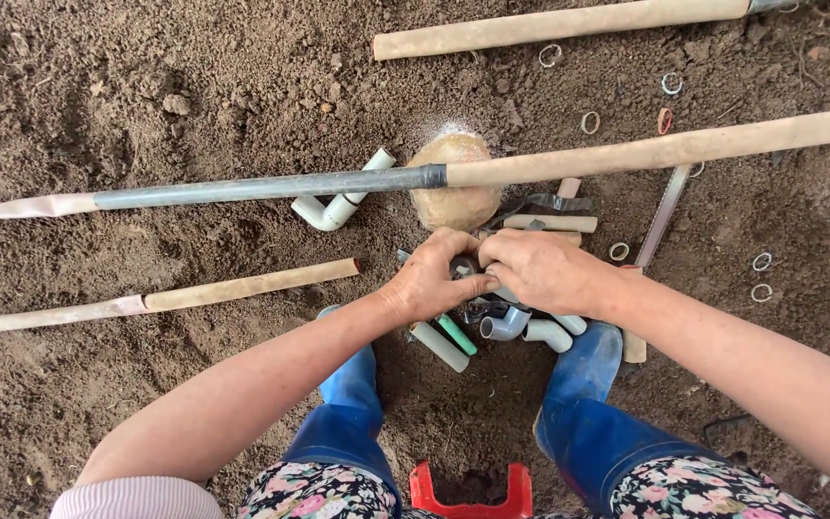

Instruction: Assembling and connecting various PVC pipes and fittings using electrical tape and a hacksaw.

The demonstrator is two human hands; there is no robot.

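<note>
Gripping small grey fitting (465, 266), seemingly, left hand (431, 281) and right hand (537, 269) closed; long pipe (271, 186) crossing above.

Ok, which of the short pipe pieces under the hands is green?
The slim green pipe piece just below the left hand, lying beside a thicker grey piece; the others are grey or white.
</note>
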